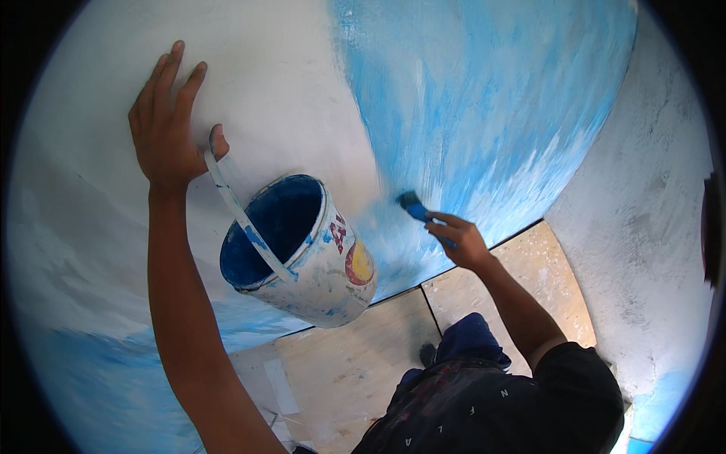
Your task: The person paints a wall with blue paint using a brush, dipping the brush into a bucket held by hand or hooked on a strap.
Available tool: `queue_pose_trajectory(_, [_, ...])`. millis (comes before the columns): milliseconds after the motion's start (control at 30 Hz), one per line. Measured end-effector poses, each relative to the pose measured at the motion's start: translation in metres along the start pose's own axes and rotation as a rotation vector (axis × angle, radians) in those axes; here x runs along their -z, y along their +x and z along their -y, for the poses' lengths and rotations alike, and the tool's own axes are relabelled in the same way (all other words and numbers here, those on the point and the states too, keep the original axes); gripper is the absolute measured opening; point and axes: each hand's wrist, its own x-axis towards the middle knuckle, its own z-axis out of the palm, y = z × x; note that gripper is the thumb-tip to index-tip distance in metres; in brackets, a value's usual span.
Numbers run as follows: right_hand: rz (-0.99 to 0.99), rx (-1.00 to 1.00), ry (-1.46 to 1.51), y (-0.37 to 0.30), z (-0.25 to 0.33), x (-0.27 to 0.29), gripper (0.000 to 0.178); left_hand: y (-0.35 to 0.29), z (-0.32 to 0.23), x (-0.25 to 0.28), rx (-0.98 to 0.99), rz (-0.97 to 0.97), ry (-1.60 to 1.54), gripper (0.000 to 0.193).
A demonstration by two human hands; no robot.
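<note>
My left hand point(162, 129) is raised against the pale wall point(265, 83), fingers spread. Hooked over its thumb is the white handle of a paint bucket point(333, 280), so the bucket hangs tilted below that hand. The bucket is white, smeared with blue, and its inside is coated dark blue; how much paint it holds I cannot tell. Between the fingers of my right hand point(457, 238) is a paintbrush point(416, 208) with a blue handle. Its dark bristles touch the wall by the lower edge of the blue painted area point(484, 98).
A grey wall point(628, 219) meets the painted one on the right. Below lies a light, paint-speckled floor of boards point(340, 371) with a dark seam. Streaks of blue also cover the wall at lower left point(106, 386).
</note>
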Motion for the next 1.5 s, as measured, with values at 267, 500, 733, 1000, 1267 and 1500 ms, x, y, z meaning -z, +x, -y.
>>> queue_pose_trajectory(267, [-0.104,0.105,0.205,0.112,0.037,0.108,0.023,-0.012,0.002,-0.005,0.037,0.012,-0.001,0.063])
queue_pose_trajectory(500, [-0.546,0.435,0.070,0.196,0.055,0.224,0.016,0.001,-0.004,0.004,0.060,0.065,-0.023,0.065])
queue_pose_trajectory(733, [-0.118,0.293,-0.057,0.087,0.026,0.098,0.033,0.011,-0.011,0.026,0.067,0.128,-0.078,0.070])
queue_pose_trajectory(1000, [0.119,0.196,0.037,0.094,0.017,0.111,0.034,0.001,-0.010,0.017,0.103,0.048,-0.105,0.066])
queue_pose_trajectory(1267, [-0.411,0.413,-0.103,0.134,0.021,0.150,0.027,-0.013,-0.015,-0.012,0.143,0.012,-0.082,0.065])
queue_pose_trajectory(1500, [0.042,0.077,0.099,0.006,-0.004,0.005,0.043,-0.006,-0.013,-0.007,0.090,0.061,-0.075,0.062])
